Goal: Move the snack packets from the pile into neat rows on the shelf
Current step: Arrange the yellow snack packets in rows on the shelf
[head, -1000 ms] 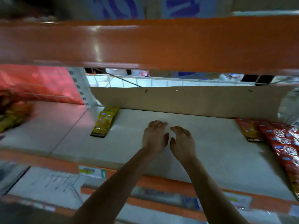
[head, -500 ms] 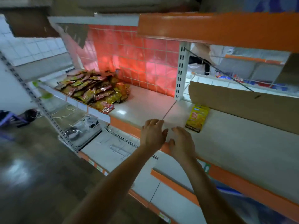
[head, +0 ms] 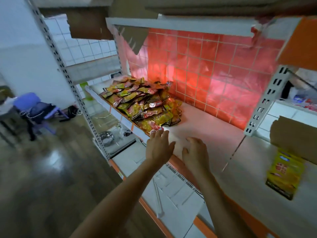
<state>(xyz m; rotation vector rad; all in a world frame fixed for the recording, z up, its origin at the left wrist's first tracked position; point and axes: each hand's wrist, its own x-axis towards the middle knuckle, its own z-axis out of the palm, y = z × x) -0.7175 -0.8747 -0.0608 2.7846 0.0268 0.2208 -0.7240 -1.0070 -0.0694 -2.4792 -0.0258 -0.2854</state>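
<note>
Two empty hands are hovering over the shelf's [head: 202, 127] front edge, left hand [head: 158, 148] and right hand [head: 195, 154] both spread open, holding nothing. The pile of snack packets [head: 142, 105] is lying toward the shelf's left end, just beyond the left fingertips; one yellow packet [head: 283, 174] is lying flat well apart, toward the right.

Pile [head: 144, 105] lies on shelf [head: 205, 134], ahead and left of left hand [head: 158, 146]. Right hand [head: 195, 153] sits beside it, over shelf's front edge. Single packet [head: 283, 174] lies well right of right hand, under a board [head: 295, 134].
</note>
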